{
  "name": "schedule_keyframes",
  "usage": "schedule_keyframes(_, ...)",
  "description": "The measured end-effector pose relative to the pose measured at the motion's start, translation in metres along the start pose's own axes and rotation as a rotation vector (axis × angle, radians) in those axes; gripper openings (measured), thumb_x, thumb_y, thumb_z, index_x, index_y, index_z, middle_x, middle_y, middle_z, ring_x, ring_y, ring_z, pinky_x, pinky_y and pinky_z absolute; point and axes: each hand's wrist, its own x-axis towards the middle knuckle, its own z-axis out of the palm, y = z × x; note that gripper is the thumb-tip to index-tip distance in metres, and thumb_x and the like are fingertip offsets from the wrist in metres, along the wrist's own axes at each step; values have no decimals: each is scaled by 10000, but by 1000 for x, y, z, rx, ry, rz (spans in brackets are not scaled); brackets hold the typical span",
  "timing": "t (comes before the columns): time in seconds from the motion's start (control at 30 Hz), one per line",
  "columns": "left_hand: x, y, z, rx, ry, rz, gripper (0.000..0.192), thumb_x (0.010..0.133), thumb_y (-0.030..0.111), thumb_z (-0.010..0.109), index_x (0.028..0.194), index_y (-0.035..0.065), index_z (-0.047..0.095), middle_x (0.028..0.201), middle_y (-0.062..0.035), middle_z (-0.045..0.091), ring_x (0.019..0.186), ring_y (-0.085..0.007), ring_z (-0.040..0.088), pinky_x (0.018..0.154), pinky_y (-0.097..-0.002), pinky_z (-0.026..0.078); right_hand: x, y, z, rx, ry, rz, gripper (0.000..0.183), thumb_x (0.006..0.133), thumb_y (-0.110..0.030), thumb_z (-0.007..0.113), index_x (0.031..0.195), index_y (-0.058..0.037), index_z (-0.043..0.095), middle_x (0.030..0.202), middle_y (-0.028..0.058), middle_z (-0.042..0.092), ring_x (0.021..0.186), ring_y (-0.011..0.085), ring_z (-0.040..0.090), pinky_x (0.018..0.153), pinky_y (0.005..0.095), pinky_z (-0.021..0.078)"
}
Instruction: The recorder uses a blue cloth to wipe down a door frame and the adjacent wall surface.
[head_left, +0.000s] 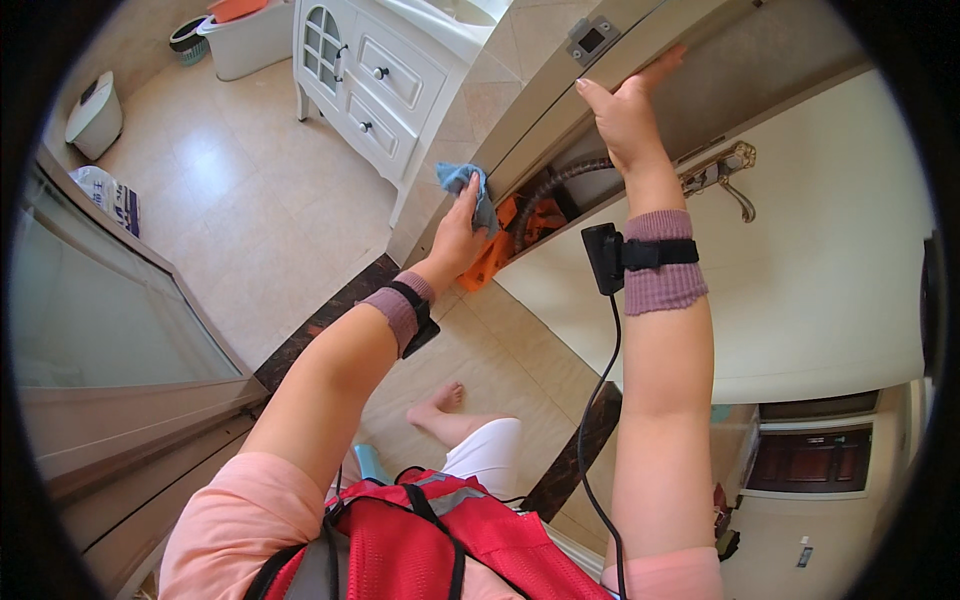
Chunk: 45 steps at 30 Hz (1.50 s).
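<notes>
My left hand (456, 236) grips a blue cloth (454, 178) against the edge of the door frame (525, 142), beside the tiled wall. Higher up, my right hand (626, 112) rests on the frame with thumb and fingers spread, holding nothing. A metal strike plate (593, 40) is set in the frame just above that hand. To the right stands a cream door (810, 262) with an ornate brass-coloured handle (724, 176). Between frame and door, low down, lie a ribbed hose (559, 176) and an orange plastic bag (487, 262).
A white vanity cabinet (375, 82) stands beyond the frame. A dark stone threshold (326, 315) crosses the tiled floor. At the left are a glass-panelled door (112, 300), a white bin (97, 116) and a printed bag (112, 196). A black cable (581, 442) hangs from my right wrist.
</notes>
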Motion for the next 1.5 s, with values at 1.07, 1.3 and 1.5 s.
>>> schedule_keyframes(1.07,127,115,-8,177,323,439,1173,679,378,880,1554,17,187,1523,-279,314,1396,-452,322,1144,-504,288,-5,-13,7,97,22,26,1190,838,-16,657,1475,-26,-348,1595,241,-278,1515,329,-145,1225,369,53)
schedule_keyframes(1.3,82,39,3,249,176,121,1156,608,410,925,1489,26,282,1444,-243,388,1343,-427,380,1134,-495,308,-7,-19,4,5,21,110,1165,871,19,602,1455,-96,-400,1615,194,-173,1497,297,37,1209,360,149)
schedule_keyframes(1.5,91,53,-14,52,60,190,1163,640,392,914,1515,6,253,1479,-257,361,1403,-422,327,1165,-464,281,-8,-13,5,1,32,97,1171,885,75,557,1436,-180,-444,1629,156,32,1440,256,270,1167,349,283)
